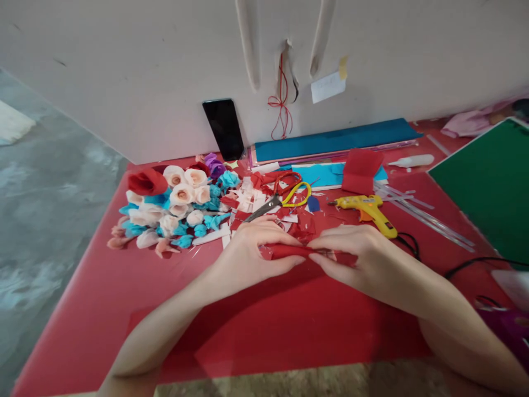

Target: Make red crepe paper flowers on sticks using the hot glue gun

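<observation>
My left hand (262,249) and my right hand (351,251) meet above the red table, thumbs and fingers pinched on a piece of red crepe paper (289,251). The paper looks rolled or folded lengthwise between them; part of it is hidden behind my fingers. Just beyond my left hand lie scissors (278,199) with one red and one yellow handle, among red and white paper scraps (248,198). A yellow glue gun (367,208) lies beyond my right hand, its nozzle pointing left.
Paper flowers (177,198) in white, blue, red and purple are heaped at the left. Behind stand a phone (225,129) against the wall and blue paper (330,140). Clear glue sticks (430,218), a white bottle (411,161) and a green board (491,187) lie right.
</observation>
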`<state>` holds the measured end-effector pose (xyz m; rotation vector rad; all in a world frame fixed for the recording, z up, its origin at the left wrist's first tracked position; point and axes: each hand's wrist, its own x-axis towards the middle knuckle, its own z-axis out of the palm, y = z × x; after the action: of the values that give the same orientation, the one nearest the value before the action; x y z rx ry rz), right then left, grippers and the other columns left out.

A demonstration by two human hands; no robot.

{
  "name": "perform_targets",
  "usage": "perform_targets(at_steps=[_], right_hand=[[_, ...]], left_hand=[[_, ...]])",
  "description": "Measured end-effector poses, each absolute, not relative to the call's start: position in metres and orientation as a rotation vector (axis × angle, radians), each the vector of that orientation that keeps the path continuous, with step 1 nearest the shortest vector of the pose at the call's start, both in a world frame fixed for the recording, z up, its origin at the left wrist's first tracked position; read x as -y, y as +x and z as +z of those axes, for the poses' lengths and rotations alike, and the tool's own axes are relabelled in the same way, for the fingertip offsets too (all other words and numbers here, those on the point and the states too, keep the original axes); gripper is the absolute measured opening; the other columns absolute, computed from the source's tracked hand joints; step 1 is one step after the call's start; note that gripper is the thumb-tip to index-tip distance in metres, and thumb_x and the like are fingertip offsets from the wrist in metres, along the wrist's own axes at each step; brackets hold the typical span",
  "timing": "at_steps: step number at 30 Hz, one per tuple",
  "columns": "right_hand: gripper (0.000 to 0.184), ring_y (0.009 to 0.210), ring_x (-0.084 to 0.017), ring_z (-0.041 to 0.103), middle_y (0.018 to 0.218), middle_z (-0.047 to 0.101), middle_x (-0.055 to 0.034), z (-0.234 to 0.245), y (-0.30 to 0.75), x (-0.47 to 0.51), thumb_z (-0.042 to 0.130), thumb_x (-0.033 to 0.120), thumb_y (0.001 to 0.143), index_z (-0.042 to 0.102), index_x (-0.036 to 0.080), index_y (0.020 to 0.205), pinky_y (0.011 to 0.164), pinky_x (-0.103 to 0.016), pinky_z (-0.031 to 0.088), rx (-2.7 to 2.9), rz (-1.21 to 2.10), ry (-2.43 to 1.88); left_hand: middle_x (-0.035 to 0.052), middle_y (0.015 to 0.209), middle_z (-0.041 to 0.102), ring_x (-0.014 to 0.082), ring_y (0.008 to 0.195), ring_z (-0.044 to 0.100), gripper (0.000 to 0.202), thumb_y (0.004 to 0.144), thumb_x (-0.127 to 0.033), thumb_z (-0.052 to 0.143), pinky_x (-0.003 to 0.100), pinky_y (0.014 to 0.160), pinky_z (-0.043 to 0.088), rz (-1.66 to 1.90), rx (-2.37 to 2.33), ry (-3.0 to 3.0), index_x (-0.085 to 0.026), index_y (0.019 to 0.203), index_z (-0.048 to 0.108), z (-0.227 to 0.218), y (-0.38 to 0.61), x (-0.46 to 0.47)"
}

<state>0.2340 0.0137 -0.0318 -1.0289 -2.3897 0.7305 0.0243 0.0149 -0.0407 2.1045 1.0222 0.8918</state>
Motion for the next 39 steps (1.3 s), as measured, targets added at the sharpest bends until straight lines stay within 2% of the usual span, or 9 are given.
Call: perform_targets(at_steps=[8, 12, 25, 31, 39], right_hand=[[0.015, 0.063, -0.013, 0.058, 0.076, 0.067, -0.0026, -0.0266, 0.2356, -0.0120, 0.055, 0.016, 0.083, 0.068, 0.018, 0.091, 0.063, -0.024, 0.043, 2.403, 0.680, -1.046], [0.014, 0.062, -0.013, 0.057, 0.073, 0.066, -0.0013, -0.0264, 0.2358, -0.0113, 0.056, 0.014, 0.082, 0.067, 0.018, 0.089, 0.062, -0.024, 0.042, 2.394, 0.662, -1.041], [0.012, 0.064, -0.010, 0.054, 0.072, 0.062, 0.0021, -0.0244, 0.2346, -0.0094, 0.054, 0.013, 0.083, 0.065, 0.018, 0.084, 0.063, -0.023, 0.038, 2.352, 0.668, -1.016], [0.011, 0.065, -0.010, 0.054, 0.072, 0.061, 0.0017, -0.0261, 0.2336, -0.0106, 0.054, 0.013, 0.084, 0.064, 0.018, 0.083, 0.063, -0.023, 0.038, 2.350, 0.631, -1.015], [0.014, 0.069, -0.010, 0.055, 0.081, 0.065, 0.0024, -0.0255, 0.2308, -0.0100, 0.056, 0.011, 0.083, 0.064, 0.020, 0.091, 0.069, -0.023, 0.039, 2.341, 0.627, -0.984]], left_hand=[[0.0037, 0.076, 0.073, 0.0157, 0.071, 0.066, 0.011, 0.072, -0.021, 0.069, 0.027, 0.076, 0.054, 0.854, -1.050, 2.027, -0.017, 0.081, 0.072, -0.0394, 0.0262, -0.0137], [0.0028, 0.077, 0.072, 0.0155, 0.072, 0.067, 0.010, 0.070, -0.015, 0.066, 0.023, 0.068, 0.054, 0.831, -1.074, 1.955, -0.017, 0.080, 0.070, -0.0379, 0.0282, -0.0130], [-0.0003, 0.076, 0.072, 0.0116, 0.069, 0.067, 0.011, 0.071, -0.011, 0.065, 0.019, 0.067, 0.052, 0.848, -1.061, 1.878, -0.016, 0.080, 0.066, -0.0396, 0.0297, -0.0116], [0.0005, 0.080, 0.073, 0.0131, 0.072, 0.067, 0.012, 0.070, -0.012, 0.065, 0.020, 0.071, 0.053, 0.835, -1.063, 1.868, -0.017, 0.081, 0.066, -0.0396, 0.0307, -0.0119], [0.0028, 0.075, 0.072, 0.0151, 0.069, 0.066, 0.007, 0.071, -0.014, 0.064, 0.022, 0.063, 0.052, 0.847, -1.087, 1.815, -0.015, 0.076, 0.068, -0.0417, 0.0303, -0.0111]])
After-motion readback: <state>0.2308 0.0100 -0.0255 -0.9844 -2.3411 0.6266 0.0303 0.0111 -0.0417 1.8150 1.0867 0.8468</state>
